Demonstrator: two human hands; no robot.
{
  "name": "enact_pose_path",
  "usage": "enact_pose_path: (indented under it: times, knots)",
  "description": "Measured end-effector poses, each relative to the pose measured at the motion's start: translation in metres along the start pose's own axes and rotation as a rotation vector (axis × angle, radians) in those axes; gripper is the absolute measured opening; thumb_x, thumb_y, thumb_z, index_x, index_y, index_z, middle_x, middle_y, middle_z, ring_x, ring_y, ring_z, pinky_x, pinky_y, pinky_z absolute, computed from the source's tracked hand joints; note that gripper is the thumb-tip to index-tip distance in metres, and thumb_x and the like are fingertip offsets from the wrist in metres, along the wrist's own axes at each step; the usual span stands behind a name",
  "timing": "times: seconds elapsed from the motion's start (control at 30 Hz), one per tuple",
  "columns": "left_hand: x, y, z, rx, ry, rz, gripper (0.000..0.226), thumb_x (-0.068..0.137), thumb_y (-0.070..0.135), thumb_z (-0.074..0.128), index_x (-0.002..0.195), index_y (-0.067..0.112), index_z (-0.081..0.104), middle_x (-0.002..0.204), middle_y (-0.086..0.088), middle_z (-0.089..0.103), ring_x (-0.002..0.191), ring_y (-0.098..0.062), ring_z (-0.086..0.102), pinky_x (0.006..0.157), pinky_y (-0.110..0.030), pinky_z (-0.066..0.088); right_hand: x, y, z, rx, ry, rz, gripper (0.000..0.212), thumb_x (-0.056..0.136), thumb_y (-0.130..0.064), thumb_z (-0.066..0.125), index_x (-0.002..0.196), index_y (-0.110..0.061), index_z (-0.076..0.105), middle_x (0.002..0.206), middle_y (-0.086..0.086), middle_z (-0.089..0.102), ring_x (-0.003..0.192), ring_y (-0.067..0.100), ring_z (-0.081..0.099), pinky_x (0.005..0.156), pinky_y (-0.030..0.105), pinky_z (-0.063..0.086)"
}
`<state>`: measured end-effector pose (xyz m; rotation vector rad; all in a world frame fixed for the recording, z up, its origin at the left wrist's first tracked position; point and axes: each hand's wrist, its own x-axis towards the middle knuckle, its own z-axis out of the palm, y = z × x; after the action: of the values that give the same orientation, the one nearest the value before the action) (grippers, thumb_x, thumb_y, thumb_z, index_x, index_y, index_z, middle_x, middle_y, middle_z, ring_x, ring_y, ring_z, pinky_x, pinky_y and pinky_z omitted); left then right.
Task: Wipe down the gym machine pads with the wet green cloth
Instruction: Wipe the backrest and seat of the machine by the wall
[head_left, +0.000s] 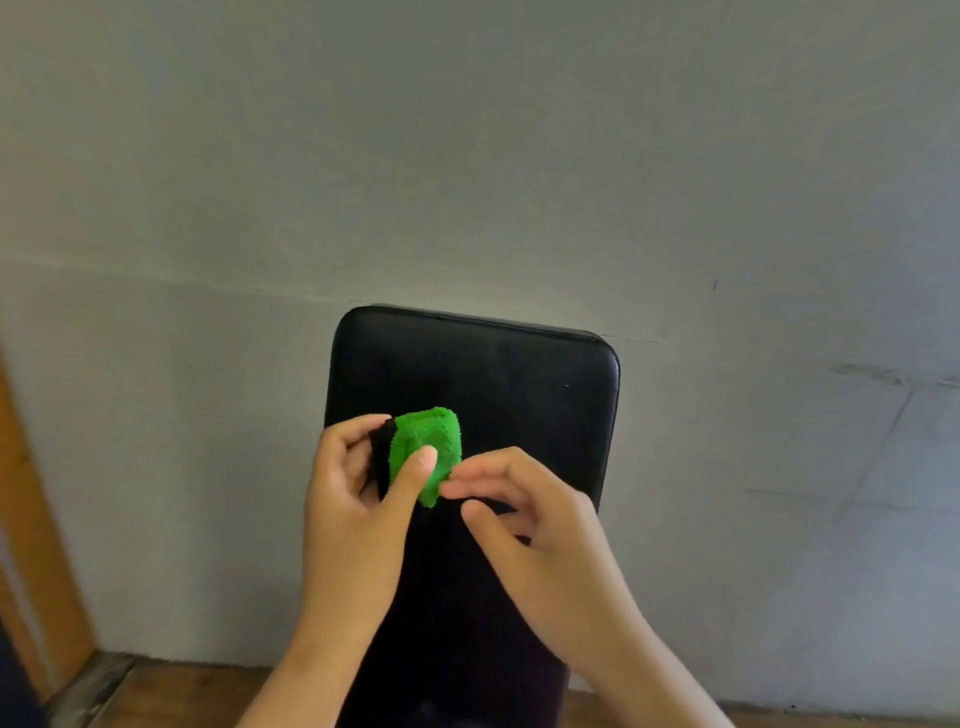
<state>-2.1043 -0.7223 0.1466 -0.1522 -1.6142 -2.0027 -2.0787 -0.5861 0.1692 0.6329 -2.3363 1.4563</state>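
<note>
The person stands before 1 black upright pad (498, 374), and the wet green cloth (431, 447) sits bunched in front of its left side. The left hand (358, 493) pinches it, thumb pressed on the front. The right hand (530, 519) holds nothing, its relaxed fingers reaching the cloth's lower edge. I judge this as readying the wad; next, press it flat against the pad and stroke across.
</note>
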Motion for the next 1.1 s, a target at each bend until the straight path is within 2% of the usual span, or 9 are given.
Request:
enact_pose_path:
  times: [0.13,0.2,0.27,0.37,0.43,0.53,0.6,0.77,1.1]
  knots:
    - [0.054,0.011,-0.026,-0.017,0.047,0.027,0.025,0.083,0.026,0.066,0.106,0.023,0.057,0.105,0.001,0.07,0.093,-0.007,0.068,0.08,-0.024,0.054,0.053,-0.013,0.012,-0.212,0.019,-0.151,0.019,0.092,-0.018,0.062,0.106,-0.03,0.065,0.102,-0.022,0.066,0.104,-0.006,0.059,0.087,0.013,0.048]
    - [0.085,0.013,-0.035,0.033,0.083,0.03,0.018,0.091,0.021,0.061,0.108,0.019,0.057,0.1,0.0,0.069,0.077,-0.001,0.066,0.06,-0.01,0.049,0.084,-0.021,0.016,-0.381,0.055,-0.21,0.02,0.093,-0.024,0.06,0.111,-0.031,0.062,0.107,-0.024,0.06,0.106,-0.008,0.052,0.087,0.006,0.04]
    - [0.118,0.014,-0.043,0.113,0.12,0.032,0.018,0.093,0.023,0.059,0.109,0.016,0.057,0.1,-0.001,0.069,0.072,-0.002,0.062,0.046,-0.008,0.041,0.113,-0.028,0.024,-0.521,0.079,-0.273,0.023,0.093,-0.026,0.058,0.116,-0.026,0.061,0.111,-0.017,0.058,0.107,-0.005,0.048,0.086,0.007,0.037]
    - [0.159,0.015,-0.047,0.185,0.127,0.055,0.018,0.092,0.024,0.061,0.109,0.016,0.058,0.103,-0.002,0.068,0.09,-0.014,0.065,0.06,-0.021,0.049,0.15,-0.03,0.038,-0.69,0.1,-0.35,0.031,0.096,-0.029,0.055,0.124,-0.018,0.057,0.12,-0.006,0.057,0.115,0.012,0.05,0.093,0.023,0.04]
    - [0.177,0.016,-0.043,0.217,0.098,0.078,0.017,0.092,0.021,0.06,0.108,0.016,0.058,0.104,-0.002,0.066,0.096,-0.018,0.064,0.074,-0.028,0.052,0.168,-0.024,0.048,-0.847,0.09,-0.279,0.04,0.099,-0.04,0.047,0.13,-0.016,0.054,0.125,-0.002,0.056,0.118,0.017,0.049,0.098,0.029,0.037]
    - [0.194,0.018,-0.033,0.285,-0.035,0.128,0.014,0.094,0.019,0.056,0.107,0.023,0.059,0.099,0.007,0.062,0.091,-0.008,0.061,0.069,-0.015,0.046,0.178,-0.007,0.061,-1.034,0.233,-0.293,0.046,0.098,-0.05,0.037,0.098,-0.015,0.067,0.088,0.0,0.067,0.083,0.02,0.063,0.076,0.032,0.048]
    - [0.2,0.016,-0.029,0.322,-0.15,0.167,0.012,0.094,0.021,0.054,0.1,0.029,0.06,0.094,0.013,0.062,0.084,0.0,0.059,0.064,-0.01,0.043,0.179,0.002,0.063,-1.056,0.347,-0.349,0.048,0.094,-0.051,0.035,0.08,-0.017,0.066,0.068,-0.005,0.062,0.062,0.016,0.06,0.061,0.029,0.049]
    - [0.206,0.003,-0.021,0.3,-0.288,0.215,0.004,0.094,0.025,0.058,0.096,0.024,0.06,0.089,0.013,0.064,0.083,-0.001,0.06,0.071,-0.015,0.047,0.183,0.012,0.064,-1.094,0.407,-0.389,0.049,0.094,-0.052,0.033,0.08,-0.019,0.066,0.067,-0.008,0.061,0.06,0.013,0.059,0.058,0.028,0.05]
    - [0.201,-0.017,-0.021,0.074,-0.133,0.137,0.004,0.093,0.015,0.059,0.092,0.017,0.063,0.086,0.006,0.066,0.082,-0.003,0.061,0.071,-0.013,0.046,0.187,0.019,0.069,-1.107,0.479,-0.455,0.049,0.094,-0.049,0.033,0.082,-0.016,0.067,0.069,-0.005,0.062,0.06,0.016,0.059,0.058,0.03,0.05]
